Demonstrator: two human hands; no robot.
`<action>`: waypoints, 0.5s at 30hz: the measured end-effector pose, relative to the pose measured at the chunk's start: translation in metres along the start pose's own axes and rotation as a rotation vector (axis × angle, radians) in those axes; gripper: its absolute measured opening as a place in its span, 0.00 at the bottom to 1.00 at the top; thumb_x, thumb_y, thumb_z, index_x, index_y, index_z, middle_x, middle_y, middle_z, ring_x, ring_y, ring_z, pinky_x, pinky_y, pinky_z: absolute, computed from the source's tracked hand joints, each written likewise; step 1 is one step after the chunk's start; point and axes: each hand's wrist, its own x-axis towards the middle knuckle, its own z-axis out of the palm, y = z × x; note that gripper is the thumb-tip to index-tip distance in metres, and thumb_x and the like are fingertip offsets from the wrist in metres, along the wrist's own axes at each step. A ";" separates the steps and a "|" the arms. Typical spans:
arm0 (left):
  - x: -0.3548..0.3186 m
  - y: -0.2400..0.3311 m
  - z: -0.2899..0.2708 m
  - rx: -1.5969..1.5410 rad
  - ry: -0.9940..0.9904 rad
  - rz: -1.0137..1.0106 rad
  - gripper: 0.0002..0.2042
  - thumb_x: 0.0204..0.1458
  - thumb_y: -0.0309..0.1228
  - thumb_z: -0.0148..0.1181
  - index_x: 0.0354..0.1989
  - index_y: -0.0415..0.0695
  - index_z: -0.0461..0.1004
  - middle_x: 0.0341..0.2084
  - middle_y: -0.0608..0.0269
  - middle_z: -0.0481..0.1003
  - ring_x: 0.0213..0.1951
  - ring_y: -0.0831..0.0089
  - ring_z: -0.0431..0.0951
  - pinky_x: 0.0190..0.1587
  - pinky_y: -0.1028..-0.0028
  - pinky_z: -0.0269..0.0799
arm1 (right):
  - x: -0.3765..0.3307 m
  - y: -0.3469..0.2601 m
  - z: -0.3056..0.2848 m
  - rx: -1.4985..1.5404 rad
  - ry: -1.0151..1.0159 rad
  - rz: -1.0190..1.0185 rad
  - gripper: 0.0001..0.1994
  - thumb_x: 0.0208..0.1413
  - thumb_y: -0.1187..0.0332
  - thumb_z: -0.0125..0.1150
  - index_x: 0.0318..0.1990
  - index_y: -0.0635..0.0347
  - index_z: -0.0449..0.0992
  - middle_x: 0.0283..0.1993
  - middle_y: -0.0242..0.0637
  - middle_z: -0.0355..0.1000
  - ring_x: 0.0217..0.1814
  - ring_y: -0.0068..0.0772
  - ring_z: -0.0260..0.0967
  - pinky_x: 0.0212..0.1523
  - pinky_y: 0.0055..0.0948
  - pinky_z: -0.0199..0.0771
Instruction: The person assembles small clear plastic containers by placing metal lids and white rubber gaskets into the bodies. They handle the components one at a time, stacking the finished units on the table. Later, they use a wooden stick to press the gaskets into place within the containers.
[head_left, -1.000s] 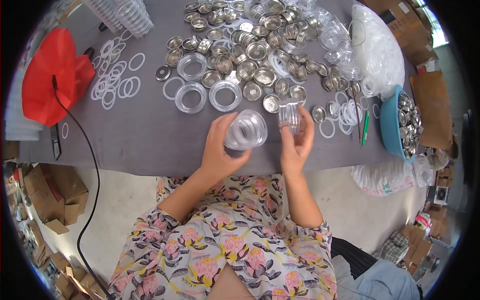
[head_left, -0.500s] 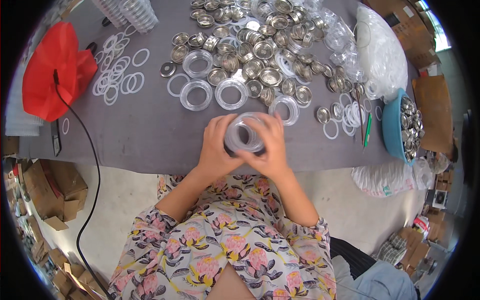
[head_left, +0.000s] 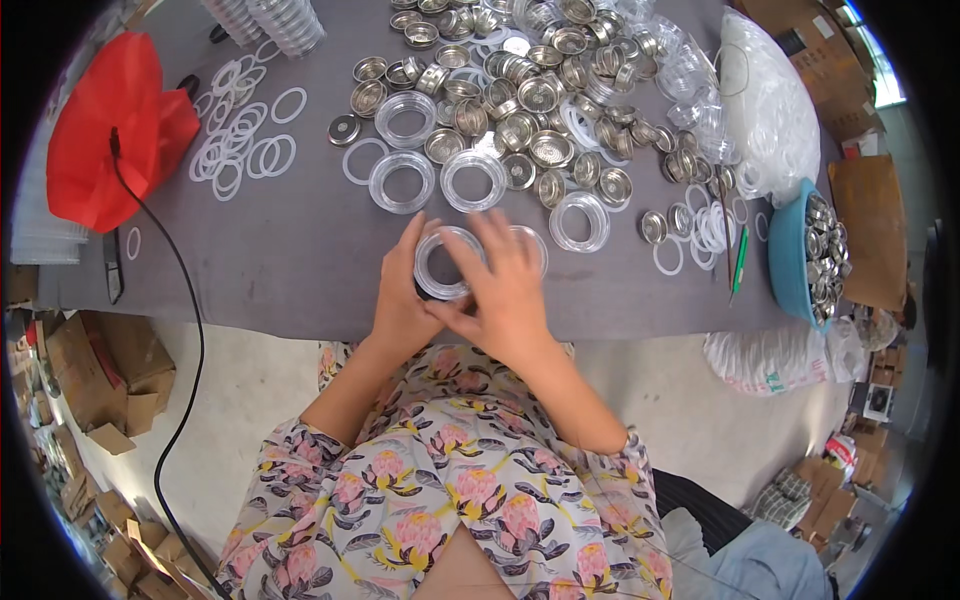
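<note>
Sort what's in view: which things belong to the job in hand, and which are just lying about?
Likely belong:
clear ring in left hand, right hand over it
loose clear rings
metal cups
white flat rings

Apparently just lying about:
crumpled red item
black cable
open cardboard box

the gray table carries metal cups, clear rings.

Light is bright and soft, with glare at upper right, slightly blurred hands and bent, black-rimmed edges.
</note>
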 end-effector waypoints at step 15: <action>-0.013 -0.015 -0.056 0.419 -0.008 0.146 0.24 0.36 0.27 0.68 0.47 0.44 0.71 0.58 0.44 0.57 0.57 0.50 0.62 0.57 0.60 0.59 | -0.076 0.050 -0.032 -0.039 0.200 0.380 0.32 0.39 0.64 0.66 0.56 0.59 0.67 0.60 0.53 0.56 0.61 0.54 0.54 0.60 0.46 0.54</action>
